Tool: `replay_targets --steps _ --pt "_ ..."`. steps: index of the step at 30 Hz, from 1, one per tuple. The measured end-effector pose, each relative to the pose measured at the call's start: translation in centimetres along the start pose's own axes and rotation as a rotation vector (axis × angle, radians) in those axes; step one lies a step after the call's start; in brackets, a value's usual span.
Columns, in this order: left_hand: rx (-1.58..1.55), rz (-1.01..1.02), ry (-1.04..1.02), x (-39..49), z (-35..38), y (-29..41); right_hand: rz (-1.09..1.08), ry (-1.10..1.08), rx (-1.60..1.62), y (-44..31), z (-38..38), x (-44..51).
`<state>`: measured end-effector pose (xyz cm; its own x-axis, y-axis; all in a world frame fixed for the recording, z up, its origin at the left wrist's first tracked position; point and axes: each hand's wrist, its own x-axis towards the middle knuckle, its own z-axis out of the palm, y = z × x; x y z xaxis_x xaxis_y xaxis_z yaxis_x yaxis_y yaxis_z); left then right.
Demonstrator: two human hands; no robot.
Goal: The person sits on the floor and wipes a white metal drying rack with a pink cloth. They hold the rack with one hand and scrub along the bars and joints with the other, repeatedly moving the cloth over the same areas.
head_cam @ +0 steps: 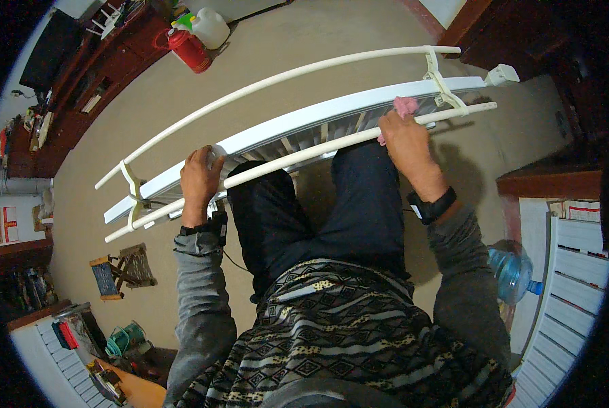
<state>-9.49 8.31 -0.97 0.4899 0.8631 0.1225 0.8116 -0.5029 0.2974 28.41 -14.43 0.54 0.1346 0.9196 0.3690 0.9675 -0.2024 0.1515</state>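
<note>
Across my knees lies a long white slatted metal frame, probably a radiator, with a broad top bar (350,110). A cream far rail (284,76) and a cream near rail (304,157) run along it on plastic brackets. My left hand (200,178) curls over the top bar left of centre; a pale patch shows under its fingertips, too hidden to name. My right hand (406,140) clasps a pink cloth (405,106) against the near rail, right of centre. Some of the cloth pokes out below the rail.
A white end box (503,75) sits at the frame's right end. Beyond the far rail stand a red thermos flask (190,51) and a white jug (210,28). A folding stool (121,273) lies at left; a blue water bottle (511,273) lies at right.
</note>
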Motion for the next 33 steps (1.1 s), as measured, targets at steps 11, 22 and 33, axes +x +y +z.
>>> replay_targets --steps 11,22,33 --pt "0.005 -0.013 -0.016 0.0 -0.2 0.2 -0.017 0.051 0.015 -3.7 0.2 0.9" --pt "-0.016 -0.037 -0.025 -0.1 -0.3 0.5 -0.064 0.054 0.013 -8.0 0.4 1.8" --pt "0.007 -0.030 -0.010 -0.1 -0.3 0.7 -0.103 0.052 0.099 -11.4 0.3 2.4"
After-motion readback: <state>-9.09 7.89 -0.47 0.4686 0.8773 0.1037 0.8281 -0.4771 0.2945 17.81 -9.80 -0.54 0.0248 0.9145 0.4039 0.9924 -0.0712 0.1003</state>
